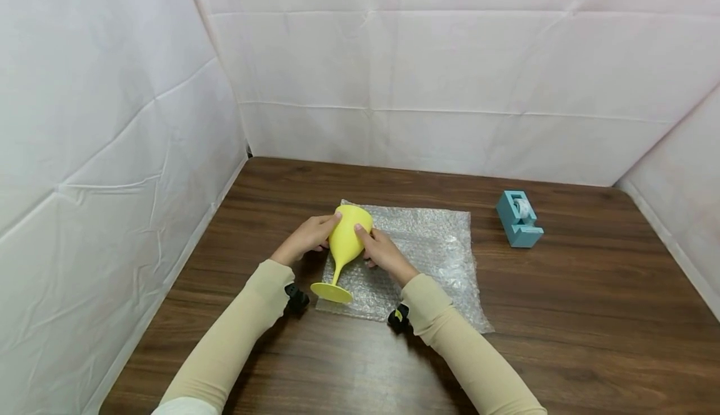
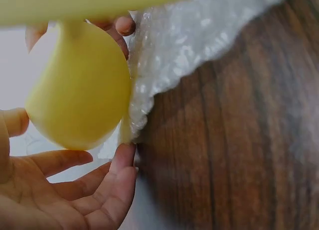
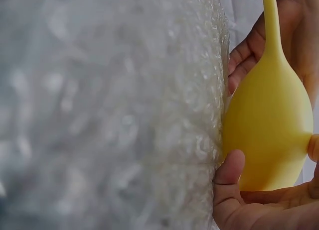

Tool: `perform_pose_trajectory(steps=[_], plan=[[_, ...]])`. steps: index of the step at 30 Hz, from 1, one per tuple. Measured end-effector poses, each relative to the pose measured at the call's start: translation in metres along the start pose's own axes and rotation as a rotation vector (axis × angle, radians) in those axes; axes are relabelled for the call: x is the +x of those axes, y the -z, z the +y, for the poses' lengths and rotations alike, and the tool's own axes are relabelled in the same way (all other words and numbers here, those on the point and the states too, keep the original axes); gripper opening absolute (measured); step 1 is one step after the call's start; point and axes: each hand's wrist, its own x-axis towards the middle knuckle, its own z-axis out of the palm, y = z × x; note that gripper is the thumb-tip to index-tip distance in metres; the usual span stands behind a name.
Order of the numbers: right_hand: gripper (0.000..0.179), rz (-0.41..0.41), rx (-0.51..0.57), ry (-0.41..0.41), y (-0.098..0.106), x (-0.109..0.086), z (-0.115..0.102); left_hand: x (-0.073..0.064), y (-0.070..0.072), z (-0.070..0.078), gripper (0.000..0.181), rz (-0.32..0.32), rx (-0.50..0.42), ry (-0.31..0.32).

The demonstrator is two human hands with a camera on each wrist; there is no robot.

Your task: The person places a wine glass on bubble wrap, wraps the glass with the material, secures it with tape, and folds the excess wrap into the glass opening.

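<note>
A yellow plastic goblet (image 1: pixel 345 243) is tilted over the left part of a bubble wrap sheet (image 1: pixel 435 252), its bowl away from me and its round foot toward me. My left hand (image 1: pixel 308 238) holds the bowl from the left, thumb on its side. From the right, my right hand (image 1: pixel 387 254) grips the same bowl with the thumb on top. In the left wrist view, fingers curve beneath the goblet (image 2: pixel 82 90) near the edge of the wrap. The right wrist view has the goblet (image 3: pixel 269 120) close against the wrap (image 3: pixel 124 115).
A teal tape dispenser (image 1: pixel 519 220) with a roll of clear tape stands on the right of the brown wooden table (image 1: pixel 590 290). White cloth walls (image 1: pixel 427 65) enclose the table at the back and both sides.
</note>
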Motion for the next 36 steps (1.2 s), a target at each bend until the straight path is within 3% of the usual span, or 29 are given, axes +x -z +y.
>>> perform_pose_trajectory(steps=[11,28,36], plan=[[0.055,-0.01,0.04,-0.005,0.005,-0.001,0.005,0.002,0.003,0.002,0.06,-0.034,-0.097,0.042],[0.067,0.0,0.059,-0.035,0.025,-0.01,0.017,-0.001,0.006,0.016,0.056,-0.087,-0.069,-0.044],[0.058,0.044,0.111,-0.012,0.036,-0.017,0.021,-0.003,0.006,0.022,0.057,-0.106,-0.053,-0.07]])
